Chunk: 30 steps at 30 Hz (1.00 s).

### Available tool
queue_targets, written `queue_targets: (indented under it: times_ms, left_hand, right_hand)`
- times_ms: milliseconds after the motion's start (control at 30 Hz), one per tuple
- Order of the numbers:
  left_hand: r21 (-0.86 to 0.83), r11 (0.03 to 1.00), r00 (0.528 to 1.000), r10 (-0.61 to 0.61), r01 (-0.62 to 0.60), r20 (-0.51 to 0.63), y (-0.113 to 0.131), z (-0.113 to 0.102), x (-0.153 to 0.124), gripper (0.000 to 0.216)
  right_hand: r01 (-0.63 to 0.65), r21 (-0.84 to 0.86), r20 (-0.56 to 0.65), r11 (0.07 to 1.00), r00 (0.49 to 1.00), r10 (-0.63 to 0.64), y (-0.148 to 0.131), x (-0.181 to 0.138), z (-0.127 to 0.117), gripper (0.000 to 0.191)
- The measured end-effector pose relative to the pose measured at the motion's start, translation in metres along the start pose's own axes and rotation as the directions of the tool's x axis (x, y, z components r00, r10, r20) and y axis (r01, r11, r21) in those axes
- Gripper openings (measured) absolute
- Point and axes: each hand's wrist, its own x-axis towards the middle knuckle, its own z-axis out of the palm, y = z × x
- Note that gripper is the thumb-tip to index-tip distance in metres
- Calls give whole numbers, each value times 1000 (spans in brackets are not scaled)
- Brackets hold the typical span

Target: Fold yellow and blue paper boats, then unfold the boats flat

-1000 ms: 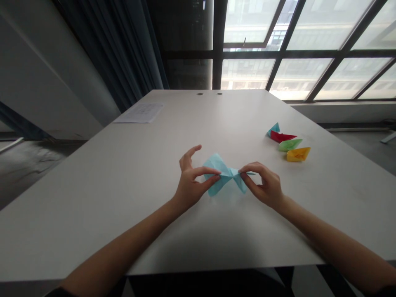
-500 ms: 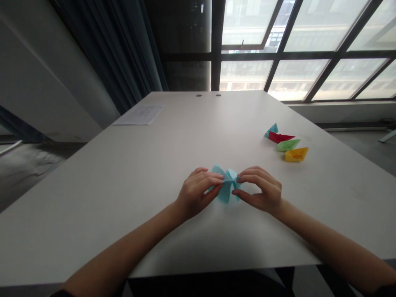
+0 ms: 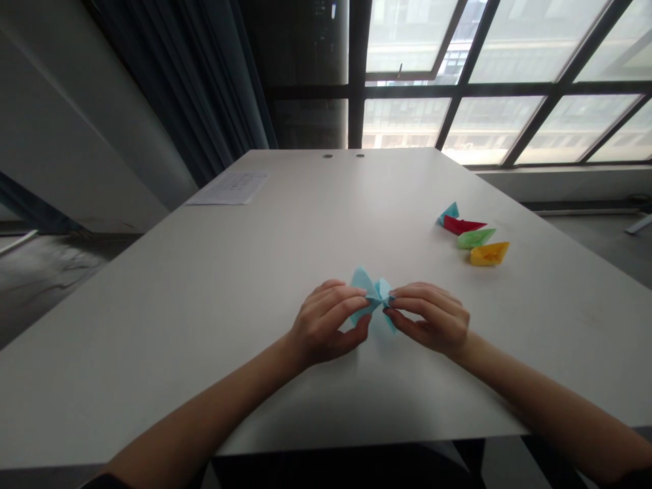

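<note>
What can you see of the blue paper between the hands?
The light-blue paper looks thin and folded, narrow near its middle with flaps spreading to either side. The left hand and right hand grip it from opposite sides over the near part of the table, hiding much of it; table contact is unclear.

One left hand (image 3: pixel 326 322), one right hand (image 3: pixel 435 318), one pale blue paper (image 3: pixel 361 279). Four folded paper shapes (image 3: pixel 490 255), one printed sheet (image 3: pixel 229 189). One table (image 3: pixel 214 285), two round fittings (image 3: pixel 328 156).

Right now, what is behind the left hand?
Light blue paper shows past the left hand; the portion directly behind it is covered, so its shape there cannot be seen.
</note>
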Motion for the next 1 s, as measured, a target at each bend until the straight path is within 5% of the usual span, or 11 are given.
queue_targets:
  times_ms: [233,433,700,1000]
  left_hand:
    - [59,998,999,-36,34,31,5,5,-4,36]
    - [59,992,993,-117,115,29,6,7,-2,24]
    - [83,996,997,-27,33,-67,4,1,2,20]
    - [-32,994,989,108,-105,104,-4,-11,-1,12]
  right_hand:
    - [-28,-46,-24,999,999,27,-5,3,3,20]
    - [-38,-44,-19,998,999,37,-7,3,3,18]
    - [-4,-33,16,999,1000,5,-1,-1,3,28]
    - [104,157,156,982,979,-129,12,-8,-1,30]
